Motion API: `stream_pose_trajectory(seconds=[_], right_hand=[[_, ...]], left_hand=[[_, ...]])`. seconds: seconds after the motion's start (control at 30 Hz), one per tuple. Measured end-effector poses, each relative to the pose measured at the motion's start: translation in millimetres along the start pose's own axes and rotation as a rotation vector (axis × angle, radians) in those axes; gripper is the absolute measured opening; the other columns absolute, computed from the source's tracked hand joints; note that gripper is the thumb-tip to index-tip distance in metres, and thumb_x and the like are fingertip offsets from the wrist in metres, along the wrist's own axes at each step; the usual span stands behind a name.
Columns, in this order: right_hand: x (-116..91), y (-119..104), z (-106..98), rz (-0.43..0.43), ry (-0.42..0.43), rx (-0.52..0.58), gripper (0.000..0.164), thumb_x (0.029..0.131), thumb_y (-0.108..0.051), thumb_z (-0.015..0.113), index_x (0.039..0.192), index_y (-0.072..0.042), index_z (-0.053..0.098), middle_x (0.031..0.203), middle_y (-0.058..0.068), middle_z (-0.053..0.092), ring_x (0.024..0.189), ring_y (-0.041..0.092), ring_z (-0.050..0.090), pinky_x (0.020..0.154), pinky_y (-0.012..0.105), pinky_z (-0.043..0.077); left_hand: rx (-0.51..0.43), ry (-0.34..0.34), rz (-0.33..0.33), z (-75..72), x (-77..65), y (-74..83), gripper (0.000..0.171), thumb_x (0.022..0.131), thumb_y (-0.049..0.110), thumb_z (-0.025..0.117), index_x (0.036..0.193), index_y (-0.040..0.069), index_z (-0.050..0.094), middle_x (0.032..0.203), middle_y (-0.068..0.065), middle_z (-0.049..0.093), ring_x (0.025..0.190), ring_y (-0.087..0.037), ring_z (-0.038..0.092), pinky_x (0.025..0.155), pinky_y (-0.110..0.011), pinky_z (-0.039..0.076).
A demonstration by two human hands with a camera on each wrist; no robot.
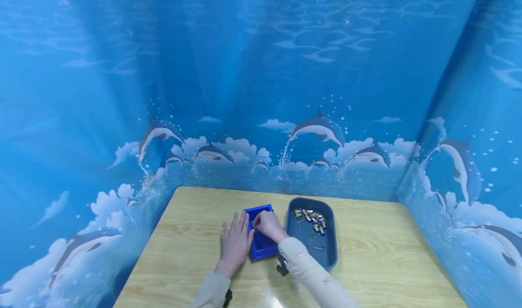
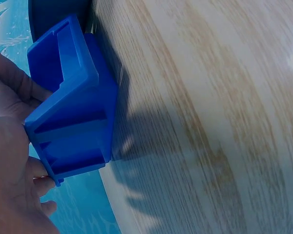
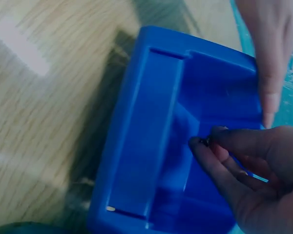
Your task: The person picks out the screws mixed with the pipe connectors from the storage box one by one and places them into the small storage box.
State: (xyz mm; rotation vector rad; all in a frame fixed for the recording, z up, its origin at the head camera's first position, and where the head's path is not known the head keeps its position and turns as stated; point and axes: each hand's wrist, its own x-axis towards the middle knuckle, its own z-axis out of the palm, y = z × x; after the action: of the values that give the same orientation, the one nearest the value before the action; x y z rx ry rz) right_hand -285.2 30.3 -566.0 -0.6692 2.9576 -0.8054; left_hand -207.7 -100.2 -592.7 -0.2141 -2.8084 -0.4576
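A blue plastic bin (image 1: pixel 264 253) stands on the table, its sloping open front turned toward the person. The left hand (image 1: pixel 236 242) lies along the bin's left side with its fingers straight and spread, the thumb touching the rim. In the left wrist view, its fingertips (image 2: pixel 41 186) show beside the rim. The right hand (image 1: pixel 269 224) reaches over the bin from the right. Between its thumb and index finger it pinches a small, dark metal piece (image 3: pixel 205 141), mostly hidden by the fingertips. The bin's far inner corner is partly covered by that hand.
Right of the bin is a dark grey tray (image 1: pixel 332 240), holding several brass-coloured fittings (image 1: pixel 316 218), some with blue parts, and several screws (image 1: pixel 318 248). A wood-grain table (image 1: pixel 367 253) supports everything. Blue dolphin-print curtains (image 1: pixel 244 95) stand behind it and at both sides.
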Motion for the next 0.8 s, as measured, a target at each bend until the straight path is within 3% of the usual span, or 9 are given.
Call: stream_pose_trajectory(seconds=[0.27, 0.5, 0.8], right_hand=[[0, 0, 17, -0.059, 0.037, -0.091, 0.01, 0.072, 0.002, 0.077, 0.069, -0.007, 0.074, 0.068, 0.003, 0.072, 0.069, 0.023, 0.071, 0.066, 0.035, 0.059], [-2, 3, 26, -0.055, 0.02, -0.189, 0.024, 0.075, 0.005, 0.071, 0.059, -0.009, 0.059, 0.063, 0.007, 0.065, 0.062, 0.024, 0.066, 0.063, 0.041, 0.058], [-3, 2, 21, -0.06, 0.027, -0.166, 0.017, 0.071, 0.0, 0.075, 0.061, -0.007, 0.063, 0.063, 0.008, 0.067, 0.06, 0.023, 0.065, 0.058, 0.038, 0.058]], left_hand=[[0.012, -0.027, -0.019, 2.7, 0.1, -0.9, 0.057, 0.107, 0.036, 0.048, 0.152, 0.003, 0.044, 0.16, -0.012, 0.039, 0.15, -0.039, 0.029, 0.117, -0.07, 0.021], [-0.004, -0.061, -0.045, 1.3, -0.8, 1.9, 0.058, 0.108, 0.039, 0.045, 0.154, 0.005, 0.041, 0.163, -0.011, 0.035, 0.152, -0.037, 0.024, 0.119, -0.069, 0.018], [0.015, -0.063, -0.05, 3.6, 0.4, 0.3, 0.059, 0.108, 0.041, 0.044, 0.156, 0.007, 0.039, 0.163, -0.009, 0.034, 0.153, -0.036, 0.022, 0.119, -0.069, 0.019]])
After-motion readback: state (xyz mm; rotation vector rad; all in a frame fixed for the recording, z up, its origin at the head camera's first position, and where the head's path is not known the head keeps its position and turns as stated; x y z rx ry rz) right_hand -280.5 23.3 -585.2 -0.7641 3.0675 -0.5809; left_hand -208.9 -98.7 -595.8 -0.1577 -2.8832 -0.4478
